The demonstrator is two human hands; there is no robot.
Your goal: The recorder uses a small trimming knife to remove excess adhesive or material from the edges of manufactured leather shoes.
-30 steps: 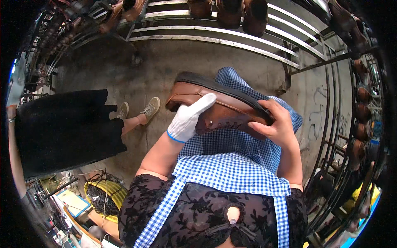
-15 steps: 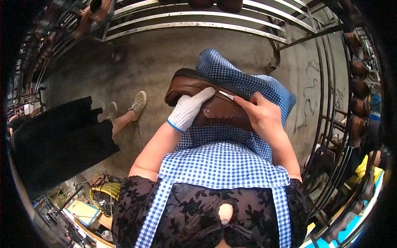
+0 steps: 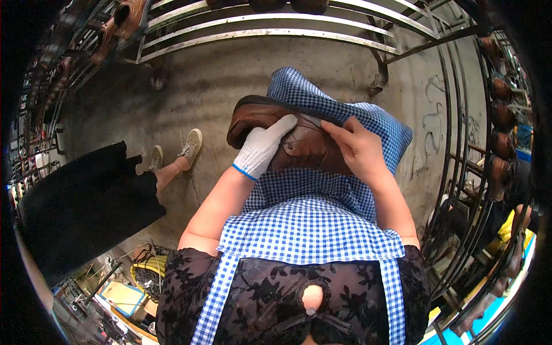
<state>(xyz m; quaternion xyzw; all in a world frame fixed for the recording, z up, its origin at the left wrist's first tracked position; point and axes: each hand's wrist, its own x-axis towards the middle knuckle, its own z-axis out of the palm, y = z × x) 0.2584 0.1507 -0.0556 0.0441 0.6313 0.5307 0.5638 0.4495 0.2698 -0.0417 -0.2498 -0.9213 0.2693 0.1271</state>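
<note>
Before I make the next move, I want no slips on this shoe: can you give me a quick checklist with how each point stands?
1. Left hand gripping the shoe: ok, thumb laid across its side.
2. Left hand gloved: ok, white glove on.
3. Right hand gloved: not ok, it is bare.
4. Right index finger near the dark sole: ok, it points along the side just below the edge.
5. Pale sliver firmly pinched: cannot tell, too small and blurred.
6. Shoe resting on the apron: cannot tell, contact is hidden.
</note>
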